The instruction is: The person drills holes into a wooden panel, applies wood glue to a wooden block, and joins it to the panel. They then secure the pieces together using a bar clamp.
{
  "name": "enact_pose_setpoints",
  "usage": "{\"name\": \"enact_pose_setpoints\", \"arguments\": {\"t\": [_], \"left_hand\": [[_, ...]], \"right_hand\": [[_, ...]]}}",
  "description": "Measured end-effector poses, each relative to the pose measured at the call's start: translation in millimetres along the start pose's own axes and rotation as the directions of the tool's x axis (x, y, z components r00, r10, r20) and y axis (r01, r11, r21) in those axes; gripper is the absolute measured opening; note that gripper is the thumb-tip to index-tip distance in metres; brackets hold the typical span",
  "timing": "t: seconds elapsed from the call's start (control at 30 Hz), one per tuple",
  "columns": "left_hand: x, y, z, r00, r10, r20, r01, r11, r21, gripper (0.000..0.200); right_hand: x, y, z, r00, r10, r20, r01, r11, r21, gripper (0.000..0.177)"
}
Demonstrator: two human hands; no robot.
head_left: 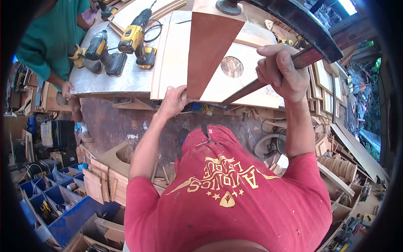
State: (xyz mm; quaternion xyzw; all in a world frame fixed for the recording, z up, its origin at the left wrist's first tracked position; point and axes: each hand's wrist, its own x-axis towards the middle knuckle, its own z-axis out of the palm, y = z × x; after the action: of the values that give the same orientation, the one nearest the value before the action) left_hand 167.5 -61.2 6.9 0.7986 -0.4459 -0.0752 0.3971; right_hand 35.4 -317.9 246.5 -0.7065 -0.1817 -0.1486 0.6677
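My right hand (283, 73) is closed around the steel bar of a large bar clamp (247, 90), raised over the right part of the worktable. The clamp's dark jaw arches across the top of the view, and its round pad lies against or just over the far end of a reddish-brown wooden board (210, 50). That board widens away from me and its narrow end reaches the table's front edge. My left hand (173, 101) grips this near end at its left side, fingers partly hidden underneath. A pale panel (176, 54) with a round hole lies below the board.
Yellow-and-black cordless drills (132, 40) stand on the worktable (113, 86) at left. Another person in a green shirt (54, 38) stands there, one hand at the table edge. Blue divided bins (63, 201) and wood offcuts (121, 159) crowd the floor; panels (325, 84) stack at right.
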Motion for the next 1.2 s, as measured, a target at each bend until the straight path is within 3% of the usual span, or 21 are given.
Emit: {"name": "enact_pose_setpoints", "arguments": {"t": [0.2,0.3,0.4,0.5,0.6,0.7,0.93,1.13,1.2], "left_hand": [[-1.0,-6.3,4.4,0.999,0.027,-0.020,-0.027,0.999,0.026,0.050],[-1.4,-1.5,0.4,0.992,0.027,-0.120,-0.041,0.993,-0.115,0.046],[-2.5,-0.9,-0.9,0.989,0.073,-0.131,-0.085,0.992,-0.089,0.051],[-1.4,-9.9,2.2,0.998,-0.014,-0.064,-0.002,0.970,-0.245,0.054],[-0.5,-10.5,-0.5,0.977,0.125,-0.173,-0.159,0.967,-0.200,0.047],[-1.9,-11.3,-1.7,0.998,0.022,-0.058,-0.034,0.978,-0.206,0.050],[-4.9,-16.9,6.7,0.987,0.080,-0.138,-0.100,0.984,-0.145,0.046],[-6.1,-13.5,0.9,0.999,-0.003,-0.033,-0.002,0.989,-0.148,0.043],[-6.0,-16.7,4.9,0.996,0.033,-0.078,-0.043,0.991,-0.129,0.043]], "right_hand": [[-3.5,1.0,-0.1,1.000,-0.001,-0.021,0.001,1.000,-0.018,0.044],[-2.3,-2.9,4.6,0.997,0.044,-0.058,-0.037,0.993,0.109,0.046],[-1.7,4.2,-0.4,1.000,-0.017,0.013,0.015,0.985,0.170,0.043],[-1.3,5.4,-0.8,1.000,-0.009,0.018,0.006,0.984,0.180,0.043],[-2.7,3.1,-1.2,1.000,0.008,0.012,-0.010,0.990,0.142,0.045],[-0.5,0.7,-4.2,0.993,0.003,0.119,-0.018,0.992,0.125,0.041],[0.8,2.2,-4.7,0.990,-0.011,0.138,-0.008,0.990,0.138,0.041],[2.3,1.4,-6.6,0.988,0.000,0.157,-0.023,0.990,0.141,0.044],[3.9,3.8,-4.7,0.992,-0.022,0.128,-0.001,0.984,0.176,0.045]]}}
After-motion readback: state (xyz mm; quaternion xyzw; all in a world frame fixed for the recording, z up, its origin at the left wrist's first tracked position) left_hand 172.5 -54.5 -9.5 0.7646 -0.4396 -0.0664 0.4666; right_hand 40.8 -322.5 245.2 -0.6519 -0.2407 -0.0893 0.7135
